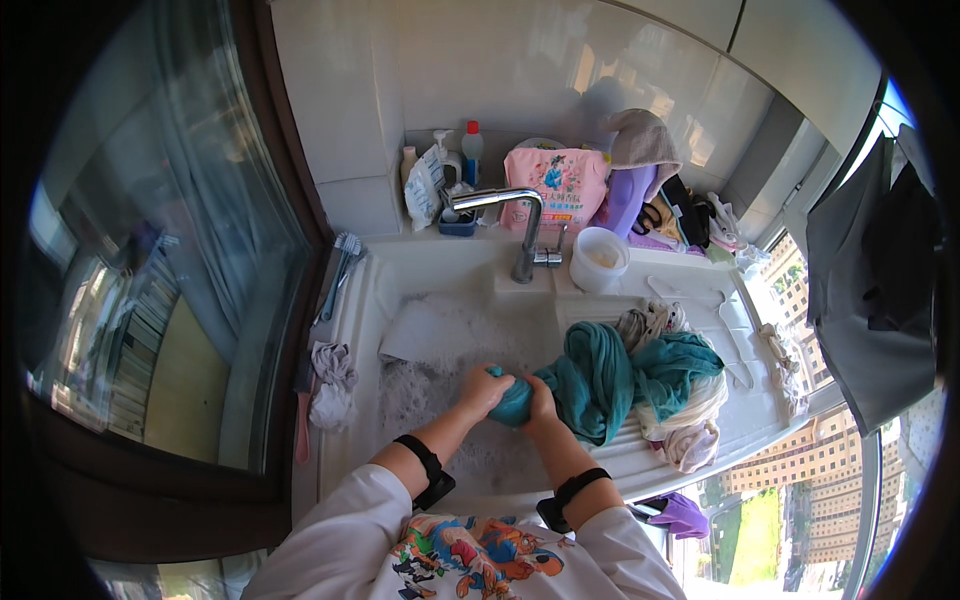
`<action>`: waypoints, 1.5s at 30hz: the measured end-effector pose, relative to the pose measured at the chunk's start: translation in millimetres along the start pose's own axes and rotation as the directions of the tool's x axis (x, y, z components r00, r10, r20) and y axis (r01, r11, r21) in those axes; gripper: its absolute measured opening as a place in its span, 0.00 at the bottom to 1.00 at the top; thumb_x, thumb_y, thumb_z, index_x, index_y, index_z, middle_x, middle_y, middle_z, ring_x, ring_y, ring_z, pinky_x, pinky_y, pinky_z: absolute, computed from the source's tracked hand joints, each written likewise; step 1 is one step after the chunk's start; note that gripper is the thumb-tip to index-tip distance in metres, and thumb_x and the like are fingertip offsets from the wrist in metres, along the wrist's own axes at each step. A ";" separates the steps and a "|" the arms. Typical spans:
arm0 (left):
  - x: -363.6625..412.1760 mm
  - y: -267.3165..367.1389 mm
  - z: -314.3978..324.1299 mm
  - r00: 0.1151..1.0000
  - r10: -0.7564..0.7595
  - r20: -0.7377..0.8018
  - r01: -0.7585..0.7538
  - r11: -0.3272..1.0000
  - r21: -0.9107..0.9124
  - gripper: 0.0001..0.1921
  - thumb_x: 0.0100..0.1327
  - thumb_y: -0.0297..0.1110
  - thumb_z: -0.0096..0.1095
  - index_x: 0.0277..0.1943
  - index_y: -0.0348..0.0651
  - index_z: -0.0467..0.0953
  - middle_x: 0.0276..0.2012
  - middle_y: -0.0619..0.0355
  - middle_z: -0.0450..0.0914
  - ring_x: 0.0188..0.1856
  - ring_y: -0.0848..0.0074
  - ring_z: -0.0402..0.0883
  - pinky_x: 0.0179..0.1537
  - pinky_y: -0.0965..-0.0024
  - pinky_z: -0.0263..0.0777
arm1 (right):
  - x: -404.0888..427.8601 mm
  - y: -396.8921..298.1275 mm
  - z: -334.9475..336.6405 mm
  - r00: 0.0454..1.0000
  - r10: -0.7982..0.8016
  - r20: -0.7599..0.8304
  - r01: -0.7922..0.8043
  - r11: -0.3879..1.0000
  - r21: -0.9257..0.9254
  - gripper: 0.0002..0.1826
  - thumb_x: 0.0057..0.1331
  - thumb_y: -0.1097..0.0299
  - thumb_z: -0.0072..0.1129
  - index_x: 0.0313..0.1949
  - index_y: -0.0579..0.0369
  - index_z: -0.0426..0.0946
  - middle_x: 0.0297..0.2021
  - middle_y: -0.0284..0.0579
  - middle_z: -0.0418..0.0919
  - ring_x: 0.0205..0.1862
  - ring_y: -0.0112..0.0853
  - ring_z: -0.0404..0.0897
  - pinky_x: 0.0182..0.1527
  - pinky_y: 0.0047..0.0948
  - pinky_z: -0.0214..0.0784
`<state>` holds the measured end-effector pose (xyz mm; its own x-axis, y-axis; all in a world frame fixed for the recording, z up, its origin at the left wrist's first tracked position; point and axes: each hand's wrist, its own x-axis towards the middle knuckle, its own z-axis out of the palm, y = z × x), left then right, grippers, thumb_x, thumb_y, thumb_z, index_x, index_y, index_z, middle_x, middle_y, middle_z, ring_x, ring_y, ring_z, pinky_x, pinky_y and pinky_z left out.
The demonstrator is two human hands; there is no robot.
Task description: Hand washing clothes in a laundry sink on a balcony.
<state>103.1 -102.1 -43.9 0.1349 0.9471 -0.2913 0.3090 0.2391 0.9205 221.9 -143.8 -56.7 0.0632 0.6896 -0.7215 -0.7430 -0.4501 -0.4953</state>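
Both hands grip one end of a wet teal cloth (600,375) over the basin of a white sink (352,450). My left hand (484,390) closes around the bunched end, and my right hand (540,401) holds it just beside, to the right. From there the cloth runs onto the ribbed drainboard in twisted folds, lying partly on cream and patterned cloths (701,405). Soapy water (420,390) with foam fills the basin below, where a whitish flat thing (420,330) shows at the back left. The fingertips are partly hidden by the cloth.
A chrome faucet (531,232) stands behind the basin, with a white tub (598,259) beside it. A pink packet (555,187) and a purple bottle (628,199) line the back ledge. Brushes (341,274) and crumpled cloths (334,382) lie left. Clear hangers (731,322) rest on the drainboard.
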 end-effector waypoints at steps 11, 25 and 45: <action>-15.4 25.2 -3.4 0.960 0.184 0.213 -0.212 0.970 0.117 0.11 0.48 0.40 0.61 0.29 0.42 0.74 0.23 0.51 0.74 0.21 0.61 0.76 0.18 0.59 0.72 | -10.8 -3.8 -7.2 0.987 0.137 0.084 -0.138 0.990 0.004 0.23 0.63 0.55 0.41 0.50 0.58 0.66 0.44 0.51 0.73 0.44 0.45 0.76 0.49 0.46 0.69; -26.6 35.9 1.3 0.872 0.407 0.272 -0.469 0.855 0.222 0.11 0.44 0.38 0.62 0.25 0.40 0.71 0.19 0.47 0.70 0.23 0.58 0.71 0.29 0.62 0.65 | -23.9 -8.2 -7.0 0.983 0.176 0.046 -0.176 0.984 -0.021 0.23 0.62 0.52 0.39 0.49 0.54 0.68 0.44 0.47 0.74 0.47 0.41 0.75 0.52 0.42 0.67; -23.2 110.3 -23.9 0.625 0.190 0.757 0.342 0.805 -0.485 0.25 0.57 0.40 0.59 0.56 0.47 0.63 0.49 0.58 0.70 0.47 0.70 0.74 0.33 0.64 0.78 | -119.3 -44.5 -5.8 0.906 -0.414 0.089 0.388 0.895 0.220 0.30 0.59 0.40 0.44 0.55 0.44 0.64 0.52 0.40 0.69 0.51 0.37 0.71 0.48 0.41 0.64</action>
<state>111.6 -92.7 70.5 0.8559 0.4753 -0.2039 -0.1619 0.6206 0.7672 251.3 -209.3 48.6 0.3054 0.8618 -0.4051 -0.7874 -0.0107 -0.6164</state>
